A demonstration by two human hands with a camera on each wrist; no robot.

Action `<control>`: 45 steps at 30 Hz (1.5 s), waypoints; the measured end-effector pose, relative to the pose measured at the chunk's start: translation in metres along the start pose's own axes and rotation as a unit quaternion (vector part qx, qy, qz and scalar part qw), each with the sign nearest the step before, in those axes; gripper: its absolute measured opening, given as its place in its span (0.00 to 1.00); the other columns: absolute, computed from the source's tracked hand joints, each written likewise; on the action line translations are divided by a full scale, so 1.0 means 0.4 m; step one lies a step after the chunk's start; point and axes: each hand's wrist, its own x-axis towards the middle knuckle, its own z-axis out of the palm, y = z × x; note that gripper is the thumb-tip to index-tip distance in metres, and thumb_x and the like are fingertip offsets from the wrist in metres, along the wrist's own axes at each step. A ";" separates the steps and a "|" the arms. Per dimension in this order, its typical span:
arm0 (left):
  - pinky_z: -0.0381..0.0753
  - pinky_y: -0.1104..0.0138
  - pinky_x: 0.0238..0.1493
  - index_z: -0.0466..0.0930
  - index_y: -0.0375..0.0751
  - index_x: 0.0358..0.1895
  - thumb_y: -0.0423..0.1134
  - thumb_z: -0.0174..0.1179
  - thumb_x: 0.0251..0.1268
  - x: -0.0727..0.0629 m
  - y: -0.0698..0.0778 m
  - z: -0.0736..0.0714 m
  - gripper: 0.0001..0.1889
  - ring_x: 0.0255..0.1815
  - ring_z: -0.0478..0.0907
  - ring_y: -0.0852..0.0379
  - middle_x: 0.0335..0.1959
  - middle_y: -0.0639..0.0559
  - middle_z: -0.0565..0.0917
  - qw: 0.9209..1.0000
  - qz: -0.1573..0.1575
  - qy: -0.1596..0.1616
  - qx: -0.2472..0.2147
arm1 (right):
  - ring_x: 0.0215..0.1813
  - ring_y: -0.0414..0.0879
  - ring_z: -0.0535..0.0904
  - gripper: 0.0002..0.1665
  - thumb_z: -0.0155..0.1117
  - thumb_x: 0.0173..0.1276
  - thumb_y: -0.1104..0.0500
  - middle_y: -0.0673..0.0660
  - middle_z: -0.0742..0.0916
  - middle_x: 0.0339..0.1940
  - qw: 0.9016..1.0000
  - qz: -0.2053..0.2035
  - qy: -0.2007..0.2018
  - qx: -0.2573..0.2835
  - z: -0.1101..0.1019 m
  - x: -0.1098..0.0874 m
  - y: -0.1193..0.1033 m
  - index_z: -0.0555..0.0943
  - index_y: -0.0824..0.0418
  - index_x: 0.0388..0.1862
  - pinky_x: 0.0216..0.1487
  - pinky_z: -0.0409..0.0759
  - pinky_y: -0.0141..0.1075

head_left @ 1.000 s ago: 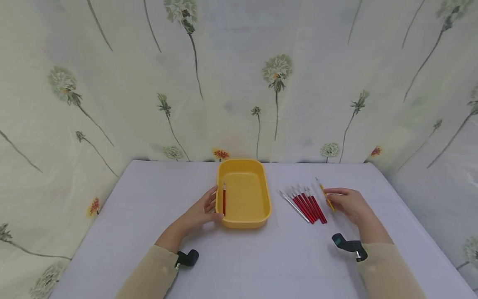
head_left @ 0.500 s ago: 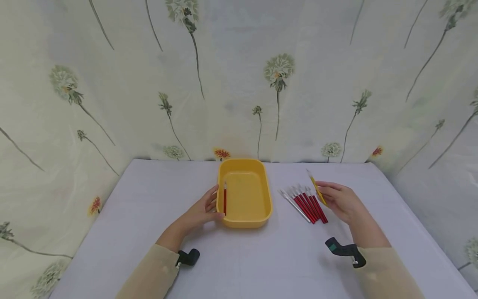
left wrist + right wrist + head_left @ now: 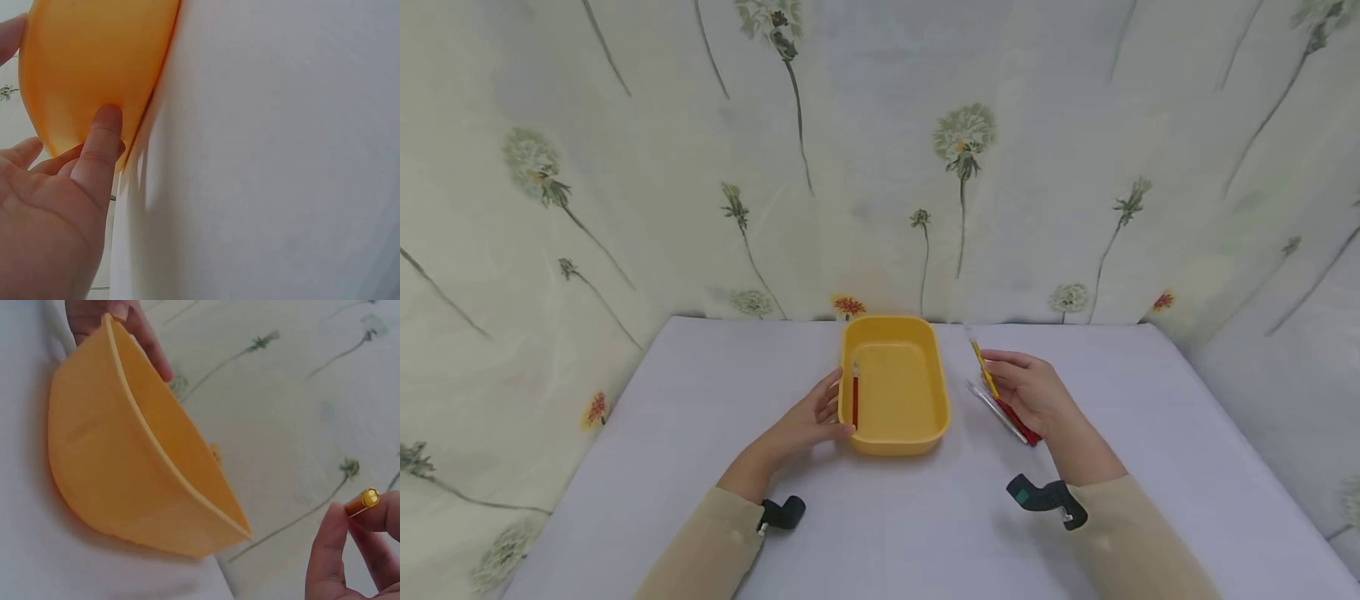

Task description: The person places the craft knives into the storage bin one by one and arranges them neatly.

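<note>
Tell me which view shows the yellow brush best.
The head view, showing the yellow brush lengthwise in the right hand, pale tip included. The right wrist view shows mainly its round handle end; the left wrist view doesn't show it.

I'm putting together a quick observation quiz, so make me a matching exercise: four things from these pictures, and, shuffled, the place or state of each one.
Things:
1. Yellow paintbrush
2. Yellow tray
3. Left hand
4. Red paintbrush cluster

Places or states:
A. Touching the tray's side
B. Lying on the table, partly hidden by the right hand
C. Pinched in the right hand
D. With a single red paintbrush inside

Pairs: 1-C, 2-D, 3-A, 4-B
</note>
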 end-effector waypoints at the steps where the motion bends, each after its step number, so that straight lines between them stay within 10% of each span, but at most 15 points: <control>1: 0.61 0.51 0.74 0.47 0.66 0.81 0.45 0.72 0.60 0.001 0.002 0.001 0.51 0.79 0.56 0.50 0.80 0.52 0.56 1.000 -0.002 0.001 0.003 | 0.51 0.44 0.81 0.24 0.65 0.72 0.61 0.57 0.79 0.59 1.000 0.004 0.001 -0.003 0.015 0.003 0.001 0.78 0.63 0.65 0.57 0.81 0.33; 10: 0.60 0.50 0.74 0.46 0.64 0.81 0.46 0.72 0.60 0.005 0.008 0.003 0.51 0.79 0.55 0.47 0.80 0.50 0.56 1.000 -0.004 0.008 0.010 | 0.64 0.56 0.76 0.25 0.62 0.74 0.62 0.64 0.75 0.68 0.999 0.040 -0.022 -0.013 0.153 0.035 0.020 0.74 0.67 0.68 0.53 0.82 0.31; 25: 0.61 0.50 0.73 0.48 0.68 0.80 0.46 0.74 0.58 0.006 0.005 0.004 0.52 0.79 0.56 0.49 0.80 0.52 0.56 1.000 -0.012 0.011 0.012 | 0.49 0.47 0.85 0.22 0.63 0.72 0.65 0.61 0.83 0.55 0.996 0.048 -0.014 0.067 0.257 0.060 0.033 0.77 0.69 0.64 0.53 0.82 0.33; 45: 0.59 0.50 0.74 0.46 0.65 0.81 0.45 0.72 0.60 0.010 -0.005 -0.002 0.52 0.79 0.56 0.47 0.80 0.50 0.56 1.000 0.000 -0.002 0.005 | 0.41 0.48 0.86 0.25 0.69 0.67 0.68 0.61 0.87 0.42 0.985 -0.020 -0.086 -0.148 0.321 0.087 0.089 0.78 0.68 0.63 0.47 0.86 0.41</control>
